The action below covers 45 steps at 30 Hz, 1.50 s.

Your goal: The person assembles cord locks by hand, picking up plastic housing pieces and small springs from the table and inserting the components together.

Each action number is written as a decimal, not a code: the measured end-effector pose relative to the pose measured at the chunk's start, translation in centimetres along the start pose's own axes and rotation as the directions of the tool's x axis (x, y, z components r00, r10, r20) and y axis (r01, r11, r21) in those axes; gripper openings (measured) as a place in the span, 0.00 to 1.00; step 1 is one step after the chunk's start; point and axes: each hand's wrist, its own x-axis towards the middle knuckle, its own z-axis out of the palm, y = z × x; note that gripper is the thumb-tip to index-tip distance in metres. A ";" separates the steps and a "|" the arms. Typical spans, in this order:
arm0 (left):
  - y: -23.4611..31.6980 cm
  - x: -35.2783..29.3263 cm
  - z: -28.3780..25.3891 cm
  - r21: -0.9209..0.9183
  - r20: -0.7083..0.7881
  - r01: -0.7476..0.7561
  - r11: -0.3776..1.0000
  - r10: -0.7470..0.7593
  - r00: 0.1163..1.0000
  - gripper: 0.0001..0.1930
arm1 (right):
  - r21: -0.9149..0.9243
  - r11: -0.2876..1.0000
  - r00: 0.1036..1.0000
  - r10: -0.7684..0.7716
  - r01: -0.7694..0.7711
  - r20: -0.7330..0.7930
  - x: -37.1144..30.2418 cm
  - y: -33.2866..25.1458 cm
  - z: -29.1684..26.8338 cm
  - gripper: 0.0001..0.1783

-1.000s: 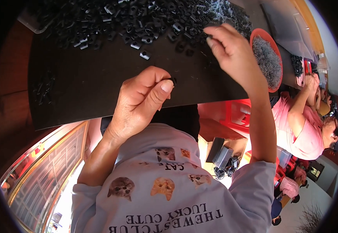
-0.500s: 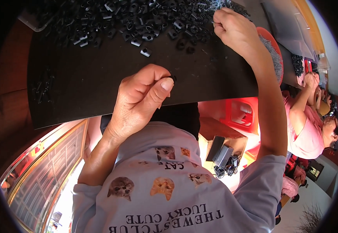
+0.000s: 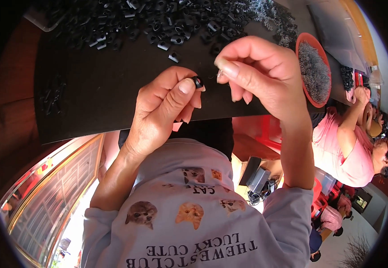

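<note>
Between thumb and forefinger, my left hand (image 3: 160,107) pinches a short black tube-shaped plastic part (image 3: 197,82), its round opening showing. Just to its right, level with it, my right hand (image 3: 261,73) closes thumb against forefinger on a tiny shiny metal piece (image 3: 219,74), which looks like a small spring. A gap separates the two hands. Beyond them lies a heap of similar black plastic parts (image 3: 158,27), with one loose part (image 3: 173,57) in front. Small silver springs (image 3: 272,20) are heaped at the far right.
A red bowl (image 3: 327,89) full of small grey metal pieces stands right of my right hand. Thin black pieces (image 3: 53,96) lie at the table's left end. Below the dark table (image 3: 95,98) stands a cardboard box (image 3: 254,152) with black devices. A co-worker in pink (image 3: 341,152) sits at right.
My right hand has come from the silver heap back toward my left hand, with a tiny metal piece in its fingertips. My left hand has turned the black part, so its opening shows.
</note>
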 end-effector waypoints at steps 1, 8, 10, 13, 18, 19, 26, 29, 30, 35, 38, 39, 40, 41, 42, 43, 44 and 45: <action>-0.1 0.0 0.0 -0.024 0.008 -0.001 1.000 0.001 1.000 0.16 | 0.018 1.000 0.999 0.009 -0.010 0.031 0.1 0.0 0.3 0.06; -0.2 0.1 0.0 -0.108 0.001 -0.021 0.994 0.021 1.000 0.15 | 0.080 0.973 0.975 -0.210 0.216 -0.077 0.1 2.0 2.7 0.03; -0.1 0.1 0.0 -0.096 -0.006 -0.006 0.995 0.005 1.000 0.14 | -0.145 0.896 0.891 -0.438 0.420 -0.122 0.2 3.2 3.3 0.02; -0.4 0.0 -0.2 -0.135 -0.029 -0.044 0.990 0.041 0.999 0.14 | -0.428 0.694 0.743 -0.666 0.579 -0.075 -0.4 3.1 4.1 0.08; -0.3 0.0 -0.1 -0.174 -0.067 -0.053 0.983 0.042 0.997 0.14 | -0.585 0.563 0.700 -0.714 0.583 0.012 -1.3 4.7 4.9 0.22; -0.3 0.1 0.0 -0.177 -0.077 -0.065 0.982 0.052 0.996 0.14 | -0.611 0.553 0.713 -0.700 0.567 0.028 -1.4 4.7 5.0 0.24; -0.1 0.0 -0.4 -0.093 -0.046 0.006 0.996 -0.010 0.999 0.15 | -0.769 0.547 0.792 -0.604 0.330 -0.090 2.2 3.3 -3.7 0.11; -0.2 0.2 -0.2 -0.109 -0.030 -0.005 0.994 0.002 1.000 0.15 | -0.946 0.276 0.797 -0.603 0.169 -0.033 5.0 4.7 -10.1 0.14; -0.2 0.1 -0.3 -0.108 -0.030 -0.007 0.994 0.004 1.000 0.15 | -0.962 0.262 0.843 -0.532 0.073 -0.081 5.6 5.1 -11.3 0.15; -0.3 0.1 0.0 -0.125 -0.052 -0.032 0.992 0.025 0.998 0.13 | -0.989 0.124 0.923 -0.366 -0.080 -0.120 6.3 6.5 -11.5 0.17; -0.3 0.1 -0.2 -0.122 -0.039 -0.030 0.992 0.026 0.999 0.13 | -0.950 0.306 0.941 -0.337 0.067 -0.042 5.7 6.0 -10.5 0.17; -0.3 0.1 -0.2 -0.124 -0.035 -0.029 0.992 0.025 0.999 0.13 | -0.950 0.305 0.941 -0.335 0.062 -0.046 5.4 6.0 -10.7 0.17; -0.4 0.0 -0.2 -0.126 -0.027 -0.033 0.992 0.030 0.999 0.12 | -0.917 0.392 0.944 -0.323 0.073 -0.063 4.9 6.0 -10.9 0.15; -0.5 0.1 -0.2 -0.128 -0.018 -0.036 0.991 0.034 0.999 0.12 | -0.876 0.476 0.948 -0.308 0.079 -0.082 4.6 5.8 -10.9 0.14; -0.5 0.2 -0.2 -0.132 -0.012 -0.034 0.991 0.032 0.999 0.12 | -0.877 0.475 0.948 -0.305 0.073 -0.086 4.3 5.8 -10.8 0.14; -0.5 0.2 -0.2 -0.128 -0.009 -0.035 0.991 0.034 0.999 0.12 | -0.911 0.412 0.952 -0.288 0.028 -0.102 4.1 5.7 -10.6 0.13; -0.5 0.2 -0.2 -0.122 -0.010 -0.038 0.992 0.037 0.999 0.12 | -0.938 0.346 0.955 -0.275 -0.013 -0.115 3.9 5.7 -10.4 0.12; -0.5 0.1 -0.2 -0.124 -0.010 -0.039 0.992 0.038 0.999 0.12 | -0.939 0.344 0.955 -0.274 -0.014 -0.115 3.7 5.5 -10.4 0.12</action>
